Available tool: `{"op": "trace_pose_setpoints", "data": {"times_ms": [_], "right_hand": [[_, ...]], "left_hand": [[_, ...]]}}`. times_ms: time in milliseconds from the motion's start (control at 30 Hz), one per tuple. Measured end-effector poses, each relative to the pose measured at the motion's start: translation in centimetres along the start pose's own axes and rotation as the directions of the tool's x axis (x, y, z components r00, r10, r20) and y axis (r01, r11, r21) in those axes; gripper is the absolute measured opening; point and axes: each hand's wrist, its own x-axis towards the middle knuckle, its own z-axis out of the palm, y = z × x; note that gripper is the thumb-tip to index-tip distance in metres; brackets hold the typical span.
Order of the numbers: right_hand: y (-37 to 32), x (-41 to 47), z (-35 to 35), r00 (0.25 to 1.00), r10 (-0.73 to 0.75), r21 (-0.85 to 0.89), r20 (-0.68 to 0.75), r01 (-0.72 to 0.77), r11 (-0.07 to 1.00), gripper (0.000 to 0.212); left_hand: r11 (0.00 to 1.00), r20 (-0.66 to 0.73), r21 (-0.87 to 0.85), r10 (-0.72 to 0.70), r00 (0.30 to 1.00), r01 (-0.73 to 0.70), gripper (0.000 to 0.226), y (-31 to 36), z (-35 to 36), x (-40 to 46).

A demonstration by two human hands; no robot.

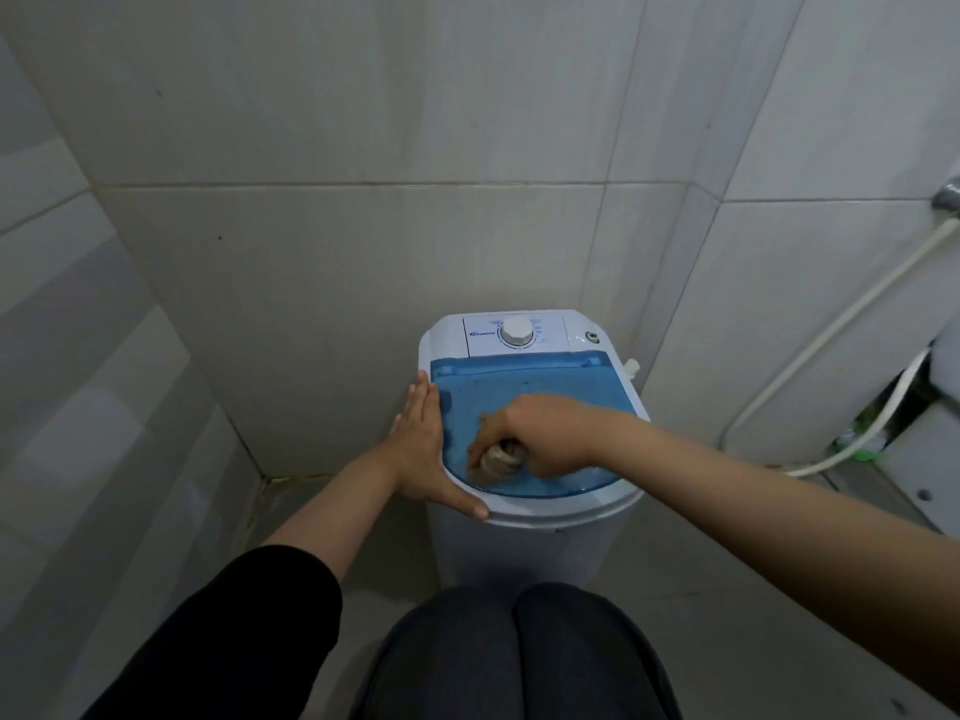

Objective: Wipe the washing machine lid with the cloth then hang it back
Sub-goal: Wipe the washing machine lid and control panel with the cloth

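We are pressing our left hand [422, 449] flat on the lid's [519, 379] left edge | right hand [540, 433] is gripping the bunched cloth [498, 459] near the front edge

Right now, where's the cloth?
In the head view the cloth is bunched in the right hand, pressed on the front part of the blue lid, right of the left hand.

Right hand [540, 433] presses bunched beige cloth [500, 459] onto translucent blue plastic washing machine lid [519, 379]; left hand [423, 449] lies flat on the lid's left edge.
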Motion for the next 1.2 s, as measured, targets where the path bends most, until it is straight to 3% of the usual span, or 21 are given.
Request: {"op": "trace_pose_setpoints", "data": {"times_ms": [133, 233, 400, 633, 833, 1100, 1200], "right_hand": [[1.4, 1.8, -1.9, 0.973, 0.099, 0.152, -0.207, -0.068, 0.986, 0.06], [2.3, 4.8, -2.2, 0.941, 0.166, 0.056, -0.293, -0.157, 0.986, 0.061], [2.2, 9.2, -0.8, 0.952, 0.212, -0.052, -0.222, -0.229, 0.972, 0.041], [1.1, 9.1, 1.0, 0.981, -0.049, -0.186, -0.186, 0.013, 0.982, 0.041], [0.2, 6.9, 2.0, 0.985, -0.082, -0.268, -0.153, 0.039, 0.963, 0.047], [-0.7, 3.1, 3.2, 0.979, -0.177, -0.128, -0.105, 0.164, 0.978, 0.052], [-1.0, 1.5, 3.1, 0.985, -0.149, -0.058, -0.083, 0.144, 0.988, 0.054]], "left_hand": [[1.0, -0.025, 0.01, -0.008, 1.0, 0.009, 0.174, -0.1, 0.1, 0.0], [0.998, -0.036, 0.042, -0.038, 0.999, 0.04, 0.173, 0.1, 0.2, -0.1], [0.991, -0.051, 0.07, -0.114, 0.992, 0.117, 0.166, 0.1, 0.6, -0.8], [0.985, -0.014, 0.079, -0.156, 0.988, 0.156, 0.165, 0.4, 0.5, -0.6], [0.983, 0.012, 0.051, -0.178, 0.984, 0.177, 0.165, 0.5, 0.4, -0.9], [0.984, 0.037, 0.047, -0.174, 0.984, 0.173, 0.163, 0.5, 0.3, -1.0], [0.985, 0.031, 0.029, -0.173, 0.984, 0.172, 0.167, 0.6, 0.2, -1.1]]}}
